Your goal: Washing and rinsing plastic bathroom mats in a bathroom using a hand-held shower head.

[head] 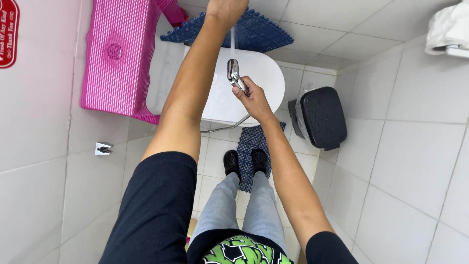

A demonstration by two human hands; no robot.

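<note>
My right hand grips a chrome hand sprayer over a closed white toilet lid. A thin stream of water shoots from the nozzle toward the far side. A metal hose runs down from the sprayer. My left hand is stretched out beyond the toilet, at the top edge of the view, partly cut off. Its fingers look curled, and whether it holds anything is hidden.
A pink mesh mat drapes over the tank at the left. A blue mat hangs behind the toilet, another lies under my black shoes. A black lidded bin stands right. White tiled walls close in both sides; a wall bracket at left.
</note>
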